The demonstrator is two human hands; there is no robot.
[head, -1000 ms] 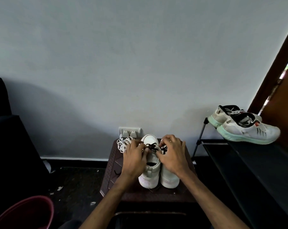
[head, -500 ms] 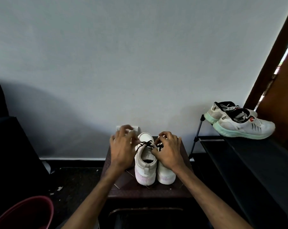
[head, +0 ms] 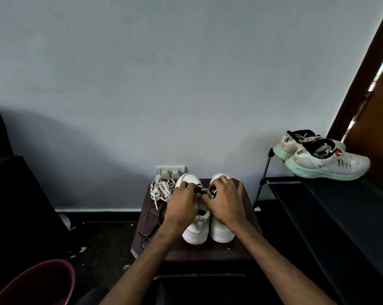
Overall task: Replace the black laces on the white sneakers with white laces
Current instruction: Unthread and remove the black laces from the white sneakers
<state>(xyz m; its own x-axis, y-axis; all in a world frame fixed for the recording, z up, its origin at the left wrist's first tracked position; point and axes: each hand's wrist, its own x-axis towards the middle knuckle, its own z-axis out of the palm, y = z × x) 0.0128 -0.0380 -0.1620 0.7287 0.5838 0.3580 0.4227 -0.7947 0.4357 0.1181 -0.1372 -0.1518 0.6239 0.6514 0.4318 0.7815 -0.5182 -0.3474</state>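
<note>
Sneakers (head: 196, 230): two, on surface (head: 186, 249)
Left grip (head: 183, 202), right grip (head: 225, 201): pinching black lace (head: 199, 187)
White laces (head: 161, 190): one bundle
Bucket (head: 43, 280): one

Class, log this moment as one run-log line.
step: unlacing white sneaker | left hand: pinches black lace | right hand: pinches black lace | white laces: heaped on stool

Dim room, daylight from right, wide-angle edge distortion.

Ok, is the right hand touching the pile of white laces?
Apart. The head view shows the white laces on the stool's far left corner, with the left sneaker and left hand between them and the right hand.
</note>
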